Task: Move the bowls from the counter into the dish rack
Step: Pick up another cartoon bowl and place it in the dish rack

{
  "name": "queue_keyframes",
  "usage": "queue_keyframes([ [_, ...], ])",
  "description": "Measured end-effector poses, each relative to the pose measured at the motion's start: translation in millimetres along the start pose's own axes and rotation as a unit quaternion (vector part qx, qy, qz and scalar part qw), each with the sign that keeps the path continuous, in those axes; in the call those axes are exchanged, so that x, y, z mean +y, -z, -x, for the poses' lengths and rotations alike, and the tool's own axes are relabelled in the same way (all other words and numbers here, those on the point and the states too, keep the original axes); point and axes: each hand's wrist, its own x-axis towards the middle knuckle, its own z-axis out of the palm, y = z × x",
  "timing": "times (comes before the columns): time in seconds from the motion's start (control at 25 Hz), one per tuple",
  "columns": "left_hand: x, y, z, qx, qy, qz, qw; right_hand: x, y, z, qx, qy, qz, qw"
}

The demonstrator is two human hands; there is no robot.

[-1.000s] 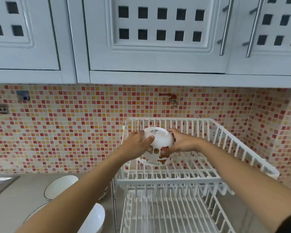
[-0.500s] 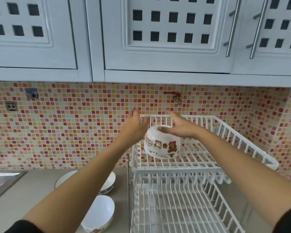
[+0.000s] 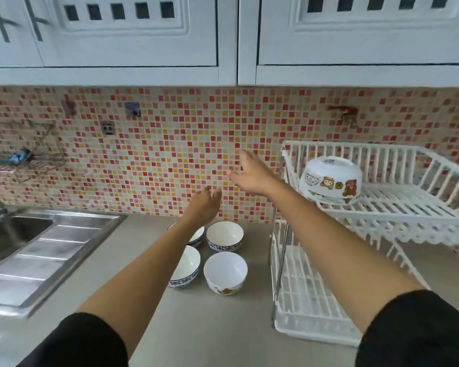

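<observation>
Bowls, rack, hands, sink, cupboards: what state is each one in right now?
Cartoon bowl: upside down on the dish rack's top shelf.
Dish rack: lower shelf bare.
Four bowls on the counter: upright, empty, clustered.
Left hand: open, holding nothing, above the bowls.
Right hand: open, holding nothing.
Sink: looks empty.
Cabinet doors: closed.

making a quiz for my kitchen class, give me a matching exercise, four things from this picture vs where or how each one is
Things
1. cartoon bowl
2. plain white bowl
3. left hand
4. sink

Places or states
A. far left, set into the counter
B. upside down on the dish rack's top tier
C. open, above the bowls on the counter
D. upright on the counter, nearest the rack's lower tier

Pairs: 1-B, 2-D, 3-C, 4-A
</observation>
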Motion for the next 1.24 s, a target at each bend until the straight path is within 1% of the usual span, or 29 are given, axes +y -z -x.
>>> queue_keyframes([
  [0.12, -47, -21, 14, -0.029, 0.069, 0.039, 0.996, 10, -62, 5, -0.054, -0.050, -0.002, 0.997],
  [0.36, -112, -89, 24, -0.129, 0.138, -0.010, 0.982, 86, -166, 30, -0.120, -0.191, -0.017, 0.974],
  [0.44, -134, -119, 17, -0.146, 0.147, -0.008, 0.978, 112, -193, 36, -0.138, -0.227, -0.005, 0.964],
  [0.56, -162, -161, 1, -0.160, 0.194, 0.053, 0.966, 141, -223, 37, -0.135, -0.272, 0.000, 0.953],
  [0.68, -165, -179, -7, -0.171, 0.215, 0.051, 0.960, 163, -247, 27, -0.134, -0.309, -0.034, 0.941],
  [0.76, -162, -185, -13, -0.165, 0.235, 0.063, 0.956, 173, -260, 22, -0.144, -0.328, -0.055, 0.932],
  [0.88, -165, -197, -18, -0.141, 0.268, 0.081, 0.950, 181, -271, 22, -0.166, -0.336, -0.075, 0.924],
  [0.96, -169, -201, -19, -0.133, 0.280, 0.082, 0.947, 188, -273, 24, -0.163, -0.329, -0.074, 0.927],
  [1.04, -172, -199, -19, -0.125, 0.280, 0.092, 0.947, 184, -267, 28, -0.142, -0.325, -0.084, 0.931],
  [1.08, -169, -195, -17, -0.113, 0.274, 0.109, 0.949, 178, -263, 31, -0.130, -0.326, -0.108, 0.930],
  [1.16, -162, -187, -10, -0.077, 0.260, 0.135, 0.953, 169, -259, 40, -0.098, -0.315, -0.180, 0.927],
  [1.24, -147, -168, -7, -0.020, 0.246, 0.152, 0.957, 149, -242, 42, -0.048, -0.309, -0.251, 0.916],
])
